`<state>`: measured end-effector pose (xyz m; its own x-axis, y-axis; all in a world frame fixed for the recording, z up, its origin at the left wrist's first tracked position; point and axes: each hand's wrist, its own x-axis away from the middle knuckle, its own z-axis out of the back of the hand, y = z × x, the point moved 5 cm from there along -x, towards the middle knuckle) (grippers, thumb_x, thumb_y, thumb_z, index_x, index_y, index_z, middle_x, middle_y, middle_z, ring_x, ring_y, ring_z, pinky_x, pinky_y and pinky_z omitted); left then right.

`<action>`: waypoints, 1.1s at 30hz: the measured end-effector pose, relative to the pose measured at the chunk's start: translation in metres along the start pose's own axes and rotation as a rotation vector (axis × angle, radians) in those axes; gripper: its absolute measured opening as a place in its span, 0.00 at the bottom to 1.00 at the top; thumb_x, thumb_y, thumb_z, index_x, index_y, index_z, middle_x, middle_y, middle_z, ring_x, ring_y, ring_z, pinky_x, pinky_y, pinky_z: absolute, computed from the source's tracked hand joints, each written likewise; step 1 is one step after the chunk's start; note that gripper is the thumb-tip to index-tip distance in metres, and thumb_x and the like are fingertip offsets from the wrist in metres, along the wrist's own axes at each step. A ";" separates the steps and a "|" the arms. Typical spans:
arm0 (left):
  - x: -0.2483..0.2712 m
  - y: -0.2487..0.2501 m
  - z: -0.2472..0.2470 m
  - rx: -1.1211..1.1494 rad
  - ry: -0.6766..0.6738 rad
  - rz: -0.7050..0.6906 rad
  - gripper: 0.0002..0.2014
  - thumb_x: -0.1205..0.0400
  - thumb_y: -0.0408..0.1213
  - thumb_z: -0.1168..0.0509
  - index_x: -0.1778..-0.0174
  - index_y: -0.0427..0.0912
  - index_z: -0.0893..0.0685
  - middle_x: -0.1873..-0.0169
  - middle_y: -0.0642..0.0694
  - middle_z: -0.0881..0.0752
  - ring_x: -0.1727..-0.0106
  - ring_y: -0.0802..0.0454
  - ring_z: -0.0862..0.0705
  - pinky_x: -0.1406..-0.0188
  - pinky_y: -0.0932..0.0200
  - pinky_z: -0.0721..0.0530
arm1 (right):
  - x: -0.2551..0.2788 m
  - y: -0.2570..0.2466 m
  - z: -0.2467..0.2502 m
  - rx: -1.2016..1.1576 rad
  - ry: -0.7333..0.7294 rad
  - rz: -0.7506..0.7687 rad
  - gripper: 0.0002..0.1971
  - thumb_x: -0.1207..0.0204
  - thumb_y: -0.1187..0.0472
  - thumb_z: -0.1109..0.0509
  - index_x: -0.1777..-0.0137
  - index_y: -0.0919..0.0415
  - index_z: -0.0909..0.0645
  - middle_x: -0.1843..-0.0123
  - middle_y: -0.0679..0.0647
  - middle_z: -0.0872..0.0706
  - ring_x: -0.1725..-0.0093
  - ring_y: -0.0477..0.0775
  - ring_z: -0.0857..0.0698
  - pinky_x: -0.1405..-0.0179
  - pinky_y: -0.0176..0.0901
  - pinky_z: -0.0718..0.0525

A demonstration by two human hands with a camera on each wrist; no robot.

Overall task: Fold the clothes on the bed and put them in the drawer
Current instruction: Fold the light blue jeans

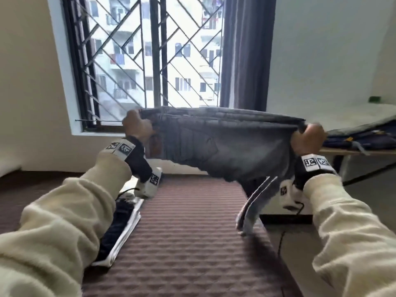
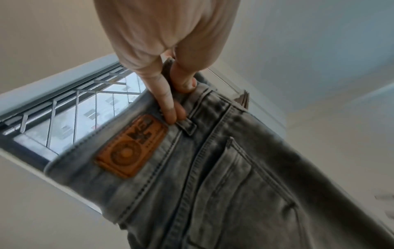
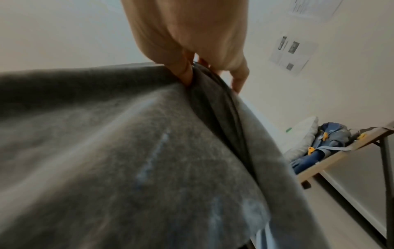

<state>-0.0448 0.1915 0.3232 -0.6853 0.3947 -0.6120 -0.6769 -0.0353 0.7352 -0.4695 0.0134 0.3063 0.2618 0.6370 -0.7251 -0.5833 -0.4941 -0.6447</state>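
A pair of grey jeans (image 1: 222, 142) hangs stretched in the air in front of the window, above the far end of the bed (image 1: 192, 243). My left hand (image 1: 137, 125) grips the waistband end, and in the left wrist view its fingers (image 2: 168, 101) curl over the band beside an orange leather patch (image 2: 132, 146). My right hand (image 1: 308, 136) pinches the other end of the jeans (image 3: 149, 151), with its fingers (image 3: 183, 70) dug into the folded denim. A loose leg end (image 1: 252, 209) dangles down to the bed's right edge.
A folded black and white garment (image 1: 122, 228) lies along the bed's left edge, partly under my left sleeve. A table (image 1: 351, 151) at the right holds a blue bag (image 1: 360, 138). The barred window (image 1: 150, 56) and a dark curtain (image 1: 246, 52) stand behind the jeans.
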 end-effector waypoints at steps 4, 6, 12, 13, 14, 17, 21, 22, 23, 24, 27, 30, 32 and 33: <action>-0.023 0.010 0.004 0.053 0.104 -0.041 0.11 0.23 0.30 0.31 0.45 0.34 0.14 0.50 0.35 0.11 0.47 0.37 0.13 0.49 0.50 0.15 | -0.015 -0.006 0.003 0.014 0.041 0.130 0.26 0.34 0.63 0.51 0.50 0.82 0.19 0.48 0.80 0.19 0.48 0.79 0.20 0.48 0.63 0.27; -0.031 0.006 0.012 0.059 0.139 -0.062 0.11 0.24 0.29 0.31 0.46 0.34 0.14 0.50 0.35 0.11 0.46 0.36 0.13 0.47 0.47 0.14 | -0.011 -0.005 -0.008 0.037 0.018 0.185 0.24 0.35 0.65 0.51 0.51 0.81 0.20 0.49 0.80 0.20 0.49 0.79 0.20 0.48 0.64 0.26; -0.036 -0.038 0.040 -0.034 0.134 -0.054 0.10 0.25 0.29 0.30 0.48 0.37 0.13 0.52 0.36 0.11 0.47 0.38 0.13 0.45 0.48 0.14 | 0.050 0.017 -0.079 0.298 -0.390 0.427 0.12 0.34 0.76 0.35 0.50 0.75 0.19 0.52 0.72 0.18 0.54 0.76 0.16 0.54 0.64 0.16; -0.042 -0.054 0.041 -0.041 0.093 -0.030 0.09 0.26 0.29 0.29 0.51 0.41 0.13 0.53 0.38 0.10 0.50 0.39 0.12 0.47 0.47 0.13 | 0.065 0.023 -0.088 0.290 -0.491 0.456 0.12 0.33 0.72 0.36 0.50 0.73 0.18 0.52 0.71 0.17 0.54 0.75 0.15 0.54 0.62 0.16; -0.048 -0.071 0.041 -0.044 0.043 0.004 0.08 0.27 0.30 0.29 0.55 0.44 0.13 0.55 0.39 0.10 0.52 0.40 0.11 0.49 0.45 0.11 | 0.078 0.028 -0.097 0.258 -0.590 0.465 0.14 0.31 0.67 0.37 0.49 0.72 0.16 0.52 0.69 0.15 0.52 0.73 0.14 0.52 0.58 0.17; -0.060 -0.117 0.039 -0.093 -0.060 0.070 0.07 0.28 0.29 0.29 0.58 0.46 0.14 0.55 0.37 0.10 0.54 0.38 0.10 0.52 0.39 0.11 | 0.106 0.041 -0.115 0.180 -0.762 0.315 0.10 0.26 0.67 0.31 0.49 0.65 0.11 0.54 0.65 0.09 0.49 0.65 0.12 0.51 0.46 0.20; -0.057 -0.146 0.049 -0.089 -0.084 0.097 0.11 0.29 0.30 0.27 0.54 0.48 0.12 0.55 0.40 0.10 0.50 0.39 0.11 0.48 0.42 0.12 | 0.125 0.027 -0.121 0.013 -0.655 0.225 0.09 0.27 0.70 0.30 0.51 0.60 0.11 0.61 0.61 0.09 0.56 0.63 0.11 0.58 0.39 0.25; -0.058 -0.156 0.055 -0.055 -0.098 0.110 0.13 0.31 0.30 0.25 0.56 0.53 0.13 0.55 0.42 0.09 0.50 0.41 0.11 0.48 0.41 0.12 | 0.133 0.019 -0.118 -0.046 -0.603 0.236 0.10 0.27 0.70 0.30 0.50 0.59 0.12 0.60 0.60 0.10 0.58 0.62 0.12 0.58 0.38 0.25; -0.056 -0.165 0.062 -0.033 -0.093 0.120 0.15 0.33 0.30 0.23 0.58 0.55 0.13 0.55 0.43 0.09 0.50 0.43 0.11 0.48 0.42 0.12 | 0.144 0.012 -0.115 -0.117 -0.557 0.236 0.13 0.28 0.71 0.30 0.46 0.57 0.15 0.60 0.58 0.10 0.59 0.60 0.12 0.58 0.38 0.24; -0.055 -0.174 0.071 -0.031 -0.078 0.128 0.16 0.33 0.27 0.23 0.60 0.54 0.14 0.54 0.42 0.10 0.51 0.45 0.12 0.47 0.46 0.12 | 0.158 0.005 -0.111 -0.196 -0.528 0.239 0.18 0.28 0.72 0.30 0.40 0.55 0.19 0.60 0.55 0.11 0.62 0.58 0.13 0.59 0.39 0.23; -0.037 -0.198 0.101 -0.074 -0.101 0.148 0.19 0.30 0.17 0.27 0.63 0.50 0.16 0.61 0.46 0.12 0.57 0.52 0.17 0.61 0.69 0.16 | 0.224 -0.004 -0.110 -0.302 -0.598 0.316 0.34 0.30 0.73 0.29 0.24 0.52 0.31 0.61 0.50 0.14 0.68 0.51 0.17 0.62 0.41 0.21; -0.001 -0.237 0.121 0.032 -0.233 0.233 0.21 0.29 0.06 0.37 0.76 0.37 0.22 0.77 0.55 0.14 0.72 0.66 0.17 0.65 0.73 0.19 | 0.312 -0.003 -0.112 -0.354 -0.771 0.498 0.36 0.34 0.68 0.29 0.24 0.53 0.31 0.56 0.47 0.12 0.61 0.44 0.17 0.57 0.27 0.22; 0.028 -0.281 0.135 -0.085 -0.342 0.380 0.22 0.29 0.03 0.40 0.80 0.33 0.22 0.78 0.52 0.13 0.76 0.67 0.17 0.71 0.75 0.19 | 0.376 0.002 -0.121 -0.332 -1.057 0.653 0.30 0.33 0.66 0.31 0.29 0.50 0.26 0.48 0.49 0.10 0.50 0.41 0.15 0.46 0.28 0.20; 0.046 -0.306 0.141 -0.213 -0.461 0.476 0.18 0.29 0.05 0.38 0.76 0.31 0.18 0.72 0.47 0.10 0.75 0.67 0.16 0.72 0.74 0.19 | 0.407 0.007 -0.129 -0.280 -1.262 0.706 0.29 0.31 0.65 0.33 0.29 0.47 0.26 0.43 0.50 0.11 0.45 0.44 0.15 0.42 0.34 0.18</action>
<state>0.1688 0.3494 0.1112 -0.7683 0.6398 -0.0163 -0.4014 -0.4618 0.7909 -0.2678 0.1932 -0.0246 -0.9223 0.2309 -0.3100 -0.0998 -0.9170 -0.3862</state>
